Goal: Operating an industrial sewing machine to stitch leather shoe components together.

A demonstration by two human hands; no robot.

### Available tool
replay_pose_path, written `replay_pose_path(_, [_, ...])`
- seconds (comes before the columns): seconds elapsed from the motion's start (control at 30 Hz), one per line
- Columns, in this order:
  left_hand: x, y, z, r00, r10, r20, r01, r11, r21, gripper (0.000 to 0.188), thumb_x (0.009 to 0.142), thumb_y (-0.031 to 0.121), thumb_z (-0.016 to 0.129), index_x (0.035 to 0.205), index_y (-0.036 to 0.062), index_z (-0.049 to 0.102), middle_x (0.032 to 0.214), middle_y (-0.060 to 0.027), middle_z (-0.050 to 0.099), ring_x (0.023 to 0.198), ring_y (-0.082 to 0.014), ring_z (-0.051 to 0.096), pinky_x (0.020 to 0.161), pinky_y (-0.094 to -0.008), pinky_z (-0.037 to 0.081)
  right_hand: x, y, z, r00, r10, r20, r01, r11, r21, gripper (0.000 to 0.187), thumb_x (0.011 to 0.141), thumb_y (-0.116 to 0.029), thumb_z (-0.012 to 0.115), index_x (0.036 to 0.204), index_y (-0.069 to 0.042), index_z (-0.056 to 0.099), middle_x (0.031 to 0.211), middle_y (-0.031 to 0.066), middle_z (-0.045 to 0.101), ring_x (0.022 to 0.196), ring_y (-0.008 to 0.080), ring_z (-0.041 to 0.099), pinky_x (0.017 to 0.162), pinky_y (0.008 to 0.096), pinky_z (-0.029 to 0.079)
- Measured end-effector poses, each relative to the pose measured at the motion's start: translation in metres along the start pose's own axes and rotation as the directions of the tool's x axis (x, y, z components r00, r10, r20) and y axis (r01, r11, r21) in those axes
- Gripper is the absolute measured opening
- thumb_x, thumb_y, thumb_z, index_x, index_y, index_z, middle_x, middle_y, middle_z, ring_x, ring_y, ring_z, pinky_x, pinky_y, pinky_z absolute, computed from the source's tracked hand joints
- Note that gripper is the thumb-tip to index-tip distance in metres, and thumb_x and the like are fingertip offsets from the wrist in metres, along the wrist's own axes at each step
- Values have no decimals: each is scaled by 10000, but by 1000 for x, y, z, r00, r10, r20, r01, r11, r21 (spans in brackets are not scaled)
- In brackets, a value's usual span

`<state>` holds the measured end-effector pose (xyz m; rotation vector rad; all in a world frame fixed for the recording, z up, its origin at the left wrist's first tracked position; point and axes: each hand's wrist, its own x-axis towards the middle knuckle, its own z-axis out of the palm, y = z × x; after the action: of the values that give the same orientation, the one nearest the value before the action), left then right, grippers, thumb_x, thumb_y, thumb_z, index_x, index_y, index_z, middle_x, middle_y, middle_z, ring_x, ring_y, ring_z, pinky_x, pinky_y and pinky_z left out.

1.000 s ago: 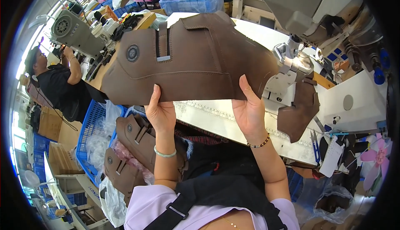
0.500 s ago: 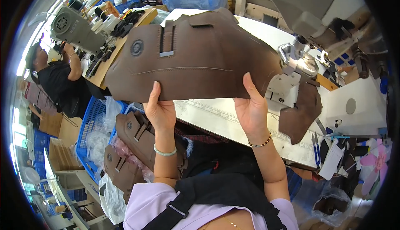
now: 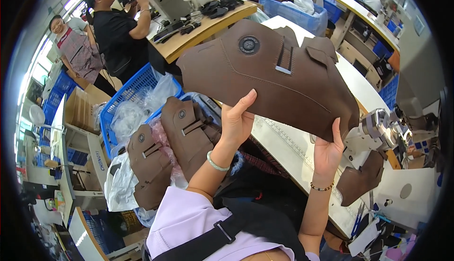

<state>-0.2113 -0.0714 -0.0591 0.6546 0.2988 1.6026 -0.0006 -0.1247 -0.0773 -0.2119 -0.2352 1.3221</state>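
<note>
A large brown leather panel (image 3: 269, 93) is held up between both my hands, above the white table. It carries a round dark badge, a strap slot with a pale strip, a small flap and a curved stitched seam. My left hand (image 3: 238, 121) is closed on its lower edge, thumb on the face, fingers mostly hidden behind. My right hand (image 3: 327, 153) grips the lower right corner the same way. The panel slopes down to the right, close to the sewing machine head (image 3: 378, 129). Another brown leather piece (image 3: 363, 179) lies on the table beyond my right hand.
Brown panels (image 3: 187, 140) are stacked at my left, beside a blue basket (image 3: 109, 121) with clear plastic bags. The white sewing table (image 3: 288, 150) has a printed scale. Blue-handled scissors (image 3: 358, 219) lie near its right end. Two people (image 3: 120, 34) stand at far left.
The view has turned left, bringing the stacked panels and a second person further into sight. The held panel has tilted, its right end now lower. Both hands keep their hold.
</note>
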Motion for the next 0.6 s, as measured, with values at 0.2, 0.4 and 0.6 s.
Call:
replay_pose_path(0.2, [3,1,-9,999,-48,-8,47,995,-90,364,891,15,591,1237,-24,484,1204,-130,578,1119,-242,584,965,-379,487,5,-1,-10,998,59,22,-61,996,64,300,987,-112,486,1259,12,521,1327,129,536,1239,233,491,1100,388,379])
replay_pose_path(0.4, [0,-1,-24,968,-200,153,239,923,-303,347,920,75,549,1256,-5,514,1243,-120,601,1168,-257,565,1025,-401,438,11,4,-20,991,129,24,-132,977,167,316,987,-119,487,1276,7,512,1341,140,526,1258,256,477,1096,422,375])
replay_pose_path(0.6, [-13,-19,-18,904,-314,290,412,819,-399,402,934,124,566,1315,36,470,1272,-87,576,1169,-220,559,1005,-400,445,9,-9,-33,976,140,-164,-135,990,44,346,972,-137,523,1292,-6,517,1354,135,521,1270,270,468,1086,446,371])
